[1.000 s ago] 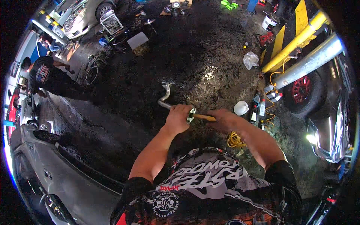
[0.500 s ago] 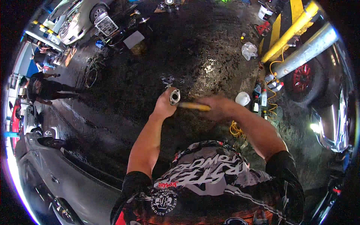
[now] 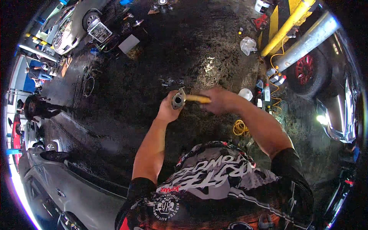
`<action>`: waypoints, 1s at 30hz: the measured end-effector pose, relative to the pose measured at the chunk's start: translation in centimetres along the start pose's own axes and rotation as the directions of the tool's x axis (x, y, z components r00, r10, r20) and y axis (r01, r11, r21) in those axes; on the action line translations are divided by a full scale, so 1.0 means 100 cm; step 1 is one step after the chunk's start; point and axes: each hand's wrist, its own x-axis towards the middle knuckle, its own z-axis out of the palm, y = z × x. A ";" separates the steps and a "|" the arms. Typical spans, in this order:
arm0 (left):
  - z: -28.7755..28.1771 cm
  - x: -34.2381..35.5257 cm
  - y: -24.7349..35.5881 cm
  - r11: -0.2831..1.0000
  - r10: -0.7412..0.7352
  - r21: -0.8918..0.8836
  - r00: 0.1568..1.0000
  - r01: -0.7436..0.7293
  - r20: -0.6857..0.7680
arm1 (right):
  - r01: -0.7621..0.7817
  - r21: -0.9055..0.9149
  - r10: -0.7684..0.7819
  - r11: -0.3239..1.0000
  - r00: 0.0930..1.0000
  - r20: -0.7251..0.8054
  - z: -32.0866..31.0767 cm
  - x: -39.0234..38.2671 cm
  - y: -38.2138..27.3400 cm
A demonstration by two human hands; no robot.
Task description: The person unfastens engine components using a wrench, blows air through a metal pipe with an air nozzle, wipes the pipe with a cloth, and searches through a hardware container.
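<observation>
My left hand (image 3: 168,108) is closed around a metal flanged pipe piece (image 3: 178,101), held up over the floor with its round opening facing up toward me. My right hand (image 3: 218,100) grips a short yellow-handled tool (image 3: 198,99) from the right. The tool's far end meets or overlaps the flange's right edge; its head is too small and partly hidden to name. Both forearms reach in from below, apart from each other.
A yellow post (image 3: 285,28) and a grey cylinder (image 3: 306,42) stand at right, beside a red-rimmed wheel (image 3: 305,69). Bottles (image 3: 267,92), a white tub (image 3: 245,94) and a coiled yellow hose (image 3: 240,127) lie nearby. A grey car (image 3: 88,184) fills the lower left; a person (image 3: 38,107) is beyond it.
My right hand has moved slightly up and is less blurred, the tool now tilting across the flange's edge. The surroundings have shifted a little leftward in view. The person at left has changed posture.
</observation>
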 end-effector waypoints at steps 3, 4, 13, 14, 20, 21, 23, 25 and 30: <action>0.002 0.000 0.003 0.999 -0.045 -0.028 0.999 0.045 -0.007 | 0.075 0.070 -0.081 0.995 0.993 0.088 0.002 -0.001 0.002; 0.002 -0.001 0.006 0.995 -0.004 0.100 1.000 0.006 -0.015 | 0.105 0.036 -0.108 0.994 0.991 0.075 0.002 -0.001 0.002; -0.001 -0.005 0.028 0.994 -0.068 0.086 0.997 0.070 -0.030 | -0.026 -0.017 0.027 1.000 0.995 0.097 -0.003 -0.007 -0.003; 0.000 -0.006 0.027 0.995 -0.050 0.081 0.999 0.051 -0.012 | 0.005 0.024 -0.005 1.000 1.000 0.007 -0.001 -0.007 -0.004; 0.000 0.000 0.012 0.993 -0.069 -0.106 0.994 0.060 -0.086 | -0.041 0.097 0.047 0.994 0.997 -0.055 0.003 -0.006 0.001; -0.003 0.001 0.011 0.931 -0.133 -0.353 0.987 0.091 -0.095 | -0.041 0.098 0.047 0.994 0.997 -0.061 0.002 -0.007 0.002; -0.008 0.001 0.011 0.811 -0.201 -0.573 0.976 0.116 -0.087 | 0.051 0.092 -0.056 0.994 0.997 0.055 0.001 -0.006 0.002; -0.013 0.001 0.015 0.675 -0.203 -0.728 0.979 0.117 -0.031 | -0.002 0.103 -0.002 0.995 0.999 0.036 0.000 -0.006 0.000; -0.012 0.011 0.040 0.554 -0.296 -0.829 0.950 0.081 -0.104 | 0.066 0.144 -0.067 0.987 0.998 -0.001 -0.001 -0.006 -0.008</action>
